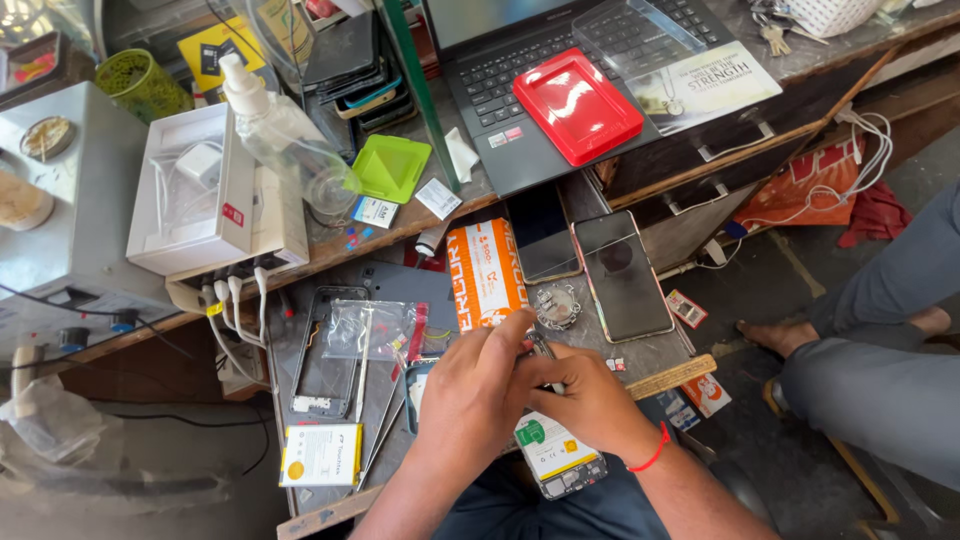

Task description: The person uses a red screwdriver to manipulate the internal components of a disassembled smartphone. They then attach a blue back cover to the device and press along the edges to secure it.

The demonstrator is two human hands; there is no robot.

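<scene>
Head view looks straight down on an opened phone (560, 462) lying face down at the near edge of the worktop, its back off and a battery with a green and yellow label showing. Both hands meet just above it. The left hand (475, 385) has its fingers curled in and pressed down on the phone's upper end, seemingly to pin it flat. The right hand (590, 400) (a red thread at the wrist) pinches a thin metal tool (543, 350), tweezers by the look of them, with its point hidden between the two hands; what it touches cannot be seen.

Just left of the hands lie a clear plastic bag (375, 330) and a bare phone frame (325, 350), with a loose battery (320, 455) nearer the edge, all within easy reach. Behind the hands sit an orange box (485, 270) and two dark phones (620, 275), screens up, pushed back out of the way. Farther off, on the raised counter, are a laptop (500, 90) with a red tray (577, 105) resting on its keys, a white box (195, 190) and a spray bottle (270, 120). Another person's legs (880, 340) show at the right.
</scene>
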